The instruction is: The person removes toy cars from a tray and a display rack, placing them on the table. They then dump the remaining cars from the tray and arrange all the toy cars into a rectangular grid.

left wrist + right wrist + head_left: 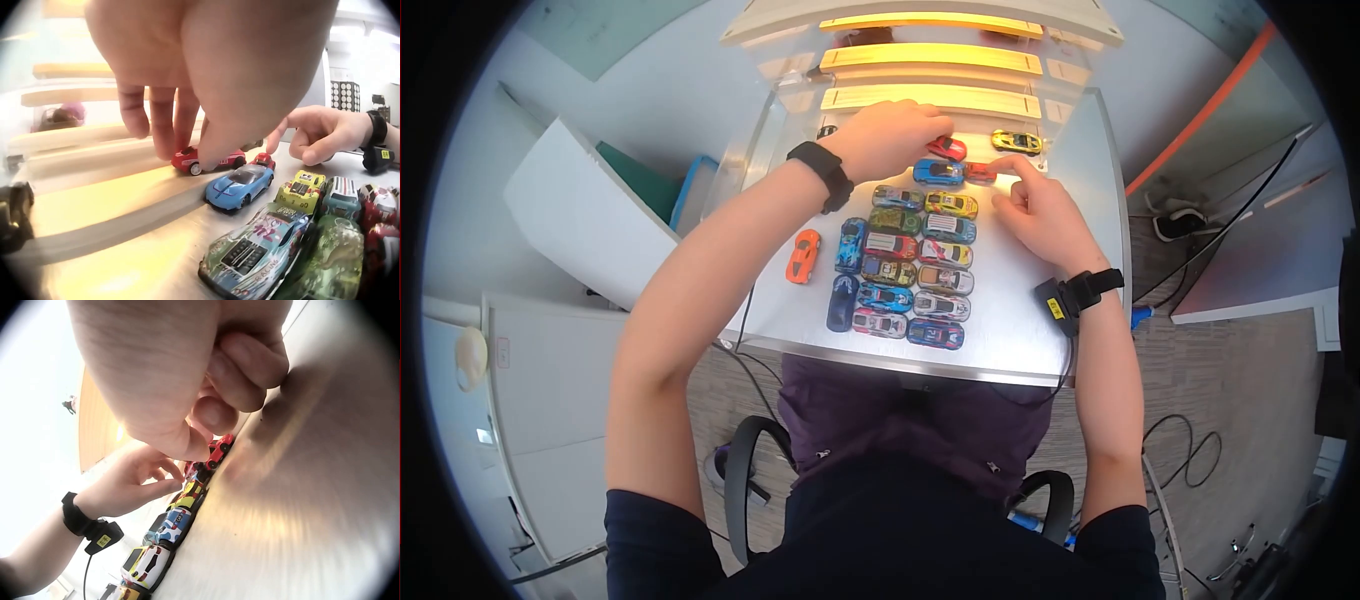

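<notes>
My left hand reaches to the far part of the table and pinches a red toy car between thumb and fingers. In the left wrist view that red car sits at the edge of a pale wooden strip, partly covered by the thumb. Just nearer lies a blue toy car, side by side with a smaller red-orange toy car. The index finger of my right hand extends to the small car's end and touches it, while the other fingers bend inward.
Two columns of colourful toy cars fill the table's middle, flanked by two blue cars. An orange car stands apart on the left. A yellow car is at the back right, before a tiered rack with wooden strips.
</notes>
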A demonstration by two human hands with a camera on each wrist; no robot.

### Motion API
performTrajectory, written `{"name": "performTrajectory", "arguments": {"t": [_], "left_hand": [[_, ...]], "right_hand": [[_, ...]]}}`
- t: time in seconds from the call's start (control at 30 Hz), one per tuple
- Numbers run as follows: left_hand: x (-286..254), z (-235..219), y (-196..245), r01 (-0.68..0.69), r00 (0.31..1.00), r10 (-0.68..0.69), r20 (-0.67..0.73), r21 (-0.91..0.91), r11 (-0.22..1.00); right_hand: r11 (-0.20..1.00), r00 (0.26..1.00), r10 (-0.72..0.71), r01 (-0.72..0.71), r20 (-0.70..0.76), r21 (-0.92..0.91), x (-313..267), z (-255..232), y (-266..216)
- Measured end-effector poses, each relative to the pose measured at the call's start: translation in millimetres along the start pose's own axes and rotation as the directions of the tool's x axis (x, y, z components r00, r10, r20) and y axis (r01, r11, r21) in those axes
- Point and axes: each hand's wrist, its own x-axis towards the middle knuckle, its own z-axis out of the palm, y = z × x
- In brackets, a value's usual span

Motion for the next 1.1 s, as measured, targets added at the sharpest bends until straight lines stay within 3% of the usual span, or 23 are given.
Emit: {"name": "performTrajectory", "arguments": {"t": [0.27,0.47,0.57,0.6,0.8,0.9,1.0,1.1], "left_hand": [[-32,-1,-3,0.149,0.983,-0.162,-0.087,-0.135,0.980],[-77,-25,14,0.390,0.920,-0.392,-0.014,-0.078,0.918],[-96,-31,29,0.509,0.861,-0.499,0.103,-0.163,0.845],[-102,-25,30,0.489,0.868,-0.494,0.050,-0.259,0.833],[-96,-21,28,0.595,0.803,-0.566,0.185,-0.293,0.749],[-94,-16,22,0.588,0.809,-0.546,0.217,-0.271,0.762],[-96,-11,20,0.536,0.834,-0.550,0.036,-0.286,0.794],[-97,-7,19,0.482,0.860,-0.510,-0.013,-0.308,0.820]], "right_hand": [[1.000,1.000,0.016,-0.016,-0.001,-0.014,-1,1,-4],[1.000,1.000,0.004,-0.004,-0.005,-0.001,0,2,1],[1.000,1.000,0.001,-0.001,-0.011,0.002,0,2,-2],[1.000,1.000,-0.001,0.001,-0.011,0.000,0,3,-2],[1.000,1.000,-0.005,0.005,0.004,0.013,0,2,0],[1.000,1.000,-0.012,0.012,0.007,0.010,1,1,1],[1.000,1.000,-0.021,0.021,-0.001,0.011,0,2,2],[1.000,1.000,-0.016,0.016,-0.002,-0.004,1,2,1]]}}
